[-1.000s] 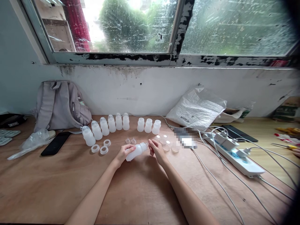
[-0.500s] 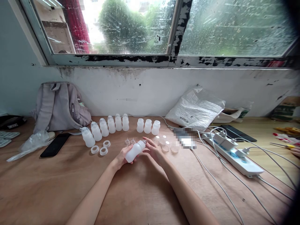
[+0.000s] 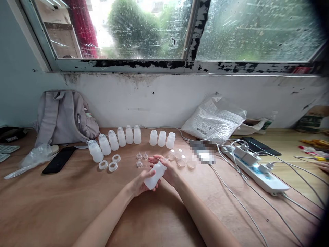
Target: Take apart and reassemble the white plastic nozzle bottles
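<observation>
A frosted white bottle (image 3: 155, 175) with a clear nipple on top is tilted up to the right above the table. My left hand (image 3: 141, 184) is wrapped round its lower body. At the neck, my right hand (image 3: 168, 170) has its fingers behind and beside the top; its exact grip is partly hidden. Beyond my hands lie clear nipples (image 3: 139, 156) and, to the left, white rings (image 3: 112, 166). Clear caps (image 3: 181, 161) rest right of my right hand. Several capped bottles (image 3: 113, 140) and three open bottles (image 3: 161, 139) stand near the wall.
A grey backpack (image 3: 61, 116), a plastic bag (image 3: 38, 157) and a black phone (image 3: 59, 160) occupy the left. On the right are a silvery bag (image 3: 216, 118), a power strip (image 3: 269, 181), loose cables and a dark tablet (image 3: 262, 145). A person's hand shows at the far right edge.
The held bottle has moved slightly right and toward me. My right hand has come closer round its neck. The nipples behind my hands are now more exposed.
</observation>
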`<control>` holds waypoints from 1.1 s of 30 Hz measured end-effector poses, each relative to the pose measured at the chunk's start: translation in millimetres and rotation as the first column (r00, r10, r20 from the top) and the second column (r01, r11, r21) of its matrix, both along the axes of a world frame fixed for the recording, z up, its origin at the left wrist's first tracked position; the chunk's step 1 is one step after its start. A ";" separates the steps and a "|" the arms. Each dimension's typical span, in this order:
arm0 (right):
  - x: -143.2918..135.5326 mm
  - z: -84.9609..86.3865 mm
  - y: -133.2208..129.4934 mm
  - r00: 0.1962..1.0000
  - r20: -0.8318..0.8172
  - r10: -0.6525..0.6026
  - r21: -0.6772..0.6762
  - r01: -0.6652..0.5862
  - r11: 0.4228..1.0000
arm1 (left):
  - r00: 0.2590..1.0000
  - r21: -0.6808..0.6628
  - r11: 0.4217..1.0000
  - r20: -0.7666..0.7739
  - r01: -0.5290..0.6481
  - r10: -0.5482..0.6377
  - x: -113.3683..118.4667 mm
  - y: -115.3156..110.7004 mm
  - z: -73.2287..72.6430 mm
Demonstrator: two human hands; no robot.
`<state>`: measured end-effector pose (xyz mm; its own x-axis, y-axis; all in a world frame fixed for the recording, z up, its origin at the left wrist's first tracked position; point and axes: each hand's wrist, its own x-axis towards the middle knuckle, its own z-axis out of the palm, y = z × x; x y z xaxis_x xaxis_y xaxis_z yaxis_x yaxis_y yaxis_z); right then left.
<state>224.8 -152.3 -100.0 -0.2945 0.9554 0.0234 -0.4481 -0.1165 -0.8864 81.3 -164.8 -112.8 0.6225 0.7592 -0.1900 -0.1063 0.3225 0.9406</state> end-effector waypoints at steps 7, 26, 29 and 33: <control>-4.3 -3.4 1.5 0.947 0.175 -0.268 0.008 0.271 0.963 | 0.893 0.446 0.847 -0.193 -0.289 0.407 8.6 0.3 -3.6; -4.5 5.5 -4.9 0.997 0.033 -0.073 0.047 0.071 0.996 | 0.990 0.152 0.987 -0.123 -0.050 0.069 -0.2 -1.9 8.4; -1.7 9.9 -7.5 0.996 0.079 -0.045 0.003 0.045 0.999 | 0.997 -0.081 0.995 0.060 0.057 -0.052 -0.3 -5.3 11.0; -3.6 6.8 -5.3 0.983 0.120 -0.136 0.009 0.136 0.991 | 0.994 0.107 0.990 -0.049 -0.090 0.096 6.3 -8.9 8.4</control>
